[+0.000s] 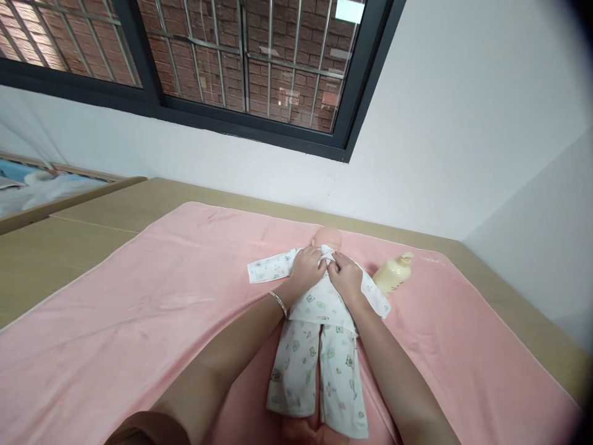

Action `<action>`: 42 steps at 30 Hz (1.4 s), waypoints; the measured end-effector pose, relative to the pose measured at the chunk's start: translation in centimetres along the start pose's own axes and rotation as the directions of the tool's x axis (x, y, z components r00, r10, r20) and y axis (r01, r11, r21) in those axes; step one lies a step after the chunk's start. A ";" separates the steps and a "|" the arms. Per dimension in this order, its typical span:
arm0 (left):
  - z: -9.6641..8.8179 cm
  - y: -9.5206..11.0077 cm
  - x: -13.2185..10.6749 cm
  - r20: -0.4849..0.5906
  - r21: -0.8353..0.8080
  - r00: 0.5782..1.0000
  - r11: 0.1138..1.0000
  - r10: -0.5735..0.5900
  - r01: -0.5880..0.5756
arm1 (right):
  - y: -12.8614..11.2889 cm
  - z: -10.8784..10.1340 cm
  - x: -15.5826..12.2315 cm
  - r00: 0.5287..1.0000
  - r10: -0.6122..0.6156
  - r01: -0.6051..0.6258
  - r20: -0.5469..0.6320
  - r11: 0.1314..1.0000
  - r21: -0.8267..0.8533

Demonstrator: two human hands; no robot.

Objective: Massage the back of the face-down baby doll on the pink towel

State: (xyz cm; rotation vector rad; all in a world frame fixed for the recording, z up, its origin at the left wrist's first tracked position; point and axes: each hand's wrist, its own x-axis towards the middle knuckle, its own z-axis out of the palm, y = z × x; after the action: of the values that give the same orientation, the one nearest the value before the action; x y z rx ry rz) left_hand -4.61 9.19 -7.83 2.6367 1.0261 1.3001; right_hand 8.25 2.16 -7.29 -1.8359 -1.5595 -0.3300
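A baby doll (328,237) lies on its back on a pink blanket (194,266), its head away from me and its feet near me. It wears a white printed top (319,303) and matching trousers (296,364). My left hand (307,267) and my right hand (345,277) meet at the top's neckline, fingers closed on the white cloth just below the doll's head. Between my fingertips a bit of the collar shows, bunched up. The exact grip is partly hidden by my hands.
A baby bottle (393,273) with pale yellow contents lies tilted right of the doll. The blanket covers a wooden surface (106,228) against a white wall (417,154) under a dark-framed window (250,117). At far left, a wooden-edged box (55,185) holds bluish and white items.
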 end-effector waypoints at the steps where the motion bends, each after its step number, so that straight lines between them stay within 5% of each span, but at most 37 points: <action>1: -0.1 0.1 -0.1 -0.008 0.019 1.000 1.000 -0.007 0.007 | -0.2 -0.1 -0.2 1.000 0.020 -0.020 -0.019 1.000 -0.011; 12: -0.4 0.4 -0.1 -0.003 -0.021 0.998 0.998 -0.065 0.065 | -0.9 -0.6 -0.4 0.988 0.152 -0.153 -0.032 0.987 -0.043; 27: 0.0 0.0 0.6 0.146 -0.128 0.982 0.982 -0.121 0.140 | 0.7 0.2 1.1 0.978 -0.014 0.015 0.207 1.000 0.001; 39: 0.4 -0.6 0.5 0.136 -0.231 0.978 0.955 -0.158 0.186 | -0.5 -1.3 1.3 0.986 0.031 -0.041 0.164 0.997 0.061; 42: 0.7 -1.0 0.3 0.097 -0.263 0.981 0.946 -0.167 0.188 | -1.3 -2.2 1.2 0.996 0.065 -0.070 0.059 0.994 0.090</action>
State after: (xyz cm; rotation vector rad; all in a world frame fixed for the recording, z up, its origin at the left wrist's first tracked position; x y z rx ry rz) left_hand -4.52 10.39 -8.38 2.3137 0.9709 1.1998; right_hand 7.87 1.71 -4.57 -1.8359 -1.5204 -0.1744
